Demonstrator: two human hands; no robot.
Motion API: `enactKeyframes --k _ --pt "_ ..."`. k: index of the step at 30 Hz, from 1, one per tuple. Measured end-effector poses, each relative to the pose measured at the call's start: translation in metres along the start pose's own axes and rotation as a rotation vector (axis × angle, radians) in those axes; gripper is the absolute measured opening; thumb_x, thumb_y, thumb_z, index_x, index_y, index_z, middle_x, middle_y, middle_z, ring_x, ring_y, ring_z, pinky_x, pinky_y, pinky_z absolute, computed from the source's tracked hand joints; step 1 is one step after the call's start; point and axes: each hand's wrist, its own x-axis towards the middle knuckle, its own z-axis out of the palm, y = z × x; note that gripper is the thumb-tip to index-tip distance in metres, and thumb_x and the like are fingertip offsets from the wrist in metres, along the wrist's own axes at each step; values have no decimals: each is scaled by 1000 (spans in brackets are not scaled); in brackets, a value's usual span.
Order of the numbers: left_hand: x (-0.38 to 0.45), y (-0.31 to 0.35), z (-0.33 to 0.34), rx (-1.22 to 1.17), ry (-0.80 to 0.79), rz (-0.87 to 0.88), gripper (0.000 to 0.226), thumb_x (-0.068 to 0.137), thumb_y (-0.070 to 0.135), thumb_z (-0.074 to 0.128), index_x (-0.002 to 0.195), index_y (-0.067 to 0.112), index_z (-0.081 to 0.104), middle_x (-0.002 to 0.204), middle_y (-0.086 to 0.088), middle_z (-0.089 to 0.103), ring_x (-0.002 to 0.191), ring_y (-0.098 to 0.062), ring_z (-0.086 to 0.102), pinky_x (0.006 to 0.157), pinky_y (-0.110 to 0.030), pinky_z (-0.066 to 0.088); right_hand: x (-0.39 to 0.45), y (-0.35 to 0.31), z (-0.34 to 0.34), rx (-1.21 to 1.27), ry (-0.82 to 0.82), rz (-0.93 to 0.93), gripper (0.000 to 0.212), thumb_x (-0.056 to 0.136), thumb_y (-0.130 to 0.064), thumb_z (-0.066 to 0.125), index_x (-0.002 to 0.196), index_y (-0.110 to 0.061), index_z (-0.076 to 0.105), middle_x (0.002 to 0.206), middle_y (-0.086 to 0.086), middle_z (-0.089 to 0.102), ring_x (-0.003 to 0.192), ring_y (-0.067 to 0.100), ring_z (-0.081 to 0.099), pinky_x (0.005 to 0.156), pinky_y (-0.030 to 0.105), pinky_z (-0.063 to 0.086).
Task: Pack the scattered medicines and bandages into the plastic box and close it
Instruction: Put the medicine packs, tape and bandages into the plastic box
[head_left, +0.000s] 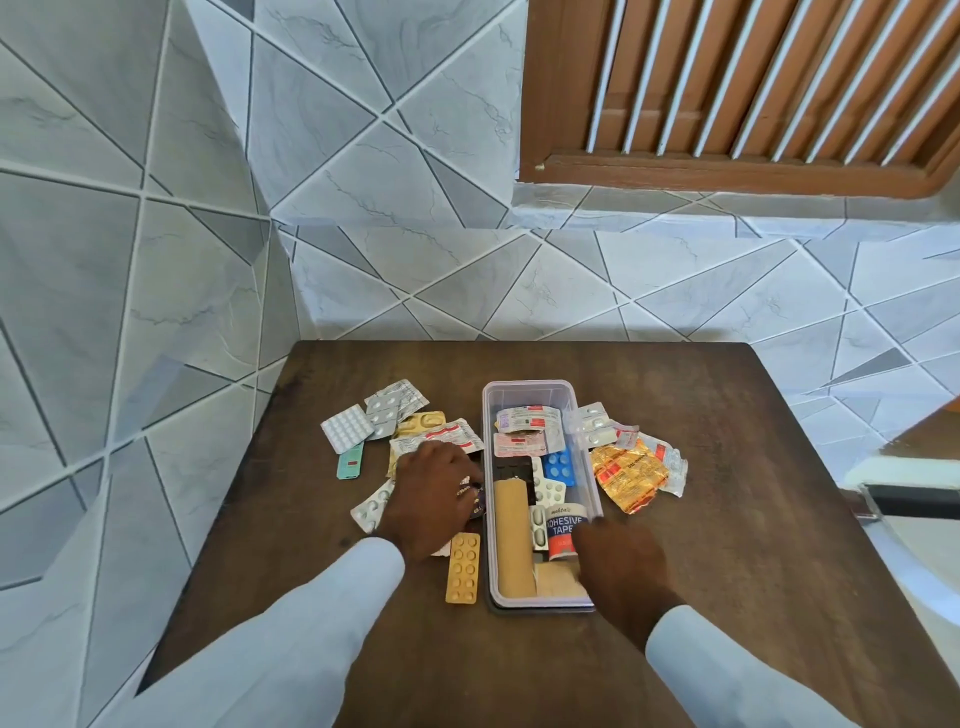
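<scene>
A clear plastic box (530, 385) stands open in the middle of the brown table. Inside lie a brown bandage roll (511, 540), an adhesive tape roll (563, 525), a blue blister pack (560, 466) and several foil strips. My left hand (431, 499) lies on the pile left of the box, fingers curled round a small dark blister pack (475, 501). My right hand (618, 566) hovers over the box's near right corner beside the tape; its fingertips are hidden. An orange blister pack (463, 569) lies by the box's left wall.
More strips lie left of the box, among them a white blister pack (347, 427) and a teal strip (349, 462). A crumpled gold foil pack (626, 473) lies right of it. A dark lid edge (540, 609) shows under the box. Tiled walls close in behind and left.
</scene>
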Motion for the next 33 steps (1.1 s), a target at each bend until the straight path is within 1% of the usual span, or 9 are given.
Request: enactKeyframes --k 4,6,8,12,14,17,25,29,33 --pt "-6 -37 -12 -136 70 -198 21 89 29 62 110 31 66 124 6 59 119 -16 49 104 -35 39 13 -13 -20 94 126 -2 35 91 -37 61 122 -23 57 119 2 65 107 20 62 82 35 54" --pt "-13 -51 -17 -203 88 -297 19 90 26 61 108 29 66 123 3 61 114 -17 54 99 -33 44 23 -26 -28 159 182 -49 34 91 -42 59 120 -24 55 121 1 64 111 21 60 84 36 55" --pt "-25 -65 -22 -245 59 -379 22 94 24 56 114 24 64 127 -2 61 113 -20 57 97 -31 45 31 -44 -33 257 213 -94 34 93 -42 57 121 -23 56 125 -1 62 114 20 58 90 35 53" --pt "-53 -95 -22 -195 -65 -536 38 98 33 50 135 24 48 147 0 45 134 -21 44 108 -30 37 45 -78 -30 373 191 -139 35 91 -37 61 122 -22 56 126 1 62 112 21 58 91 32 50" --pt "-64 -104 -22 -161 -87 -578 44 99 38 47 141 25 42 151 1 40 137 -20 42 111 -30 33 52 -90 -25 349 174 -167 34 90 -32 61 121 -19 57 125 4 61 112 24 57 90 33 48" --pt "-74 -110 -19 -265 -75 -610 42 99 37 48 139 24 45 149 0 43 134 -22 44 111 -32 34 62 -100 -19 266 177 -193 30 89 -25 58 118 -17 59 122 6 63 110 25 57 91 34 47" --pt "-69 -105 -1 -455 -71 -611 35 89 30 65 123 25 55 131 -1 56 111 -17 57 96 -28 47 75 -126 -5 122 83 -305 33 87 -16 56 120 -11 55 128 12 56 119 30 49 98 36 39" --pt "-57 -105 7 -454 -63 -635 46 85 32 70 126 28 49 137 1 51 118 -20 55 94 -29 49 79 -145 14 153 -38 -302 61 81 -23 70 134 -9 42 145 17 38 134 36 35 108 43 37" --pt "-48 -109 12 -477 -36 -716 60 83 30 73 134 26 44 145 -3 44 129 -26 49 101 -36 46 83 -155 28 90 -93 -264 100 76 -31 79 150 -6 17 158 20 11 147 42 7 119 47 19"
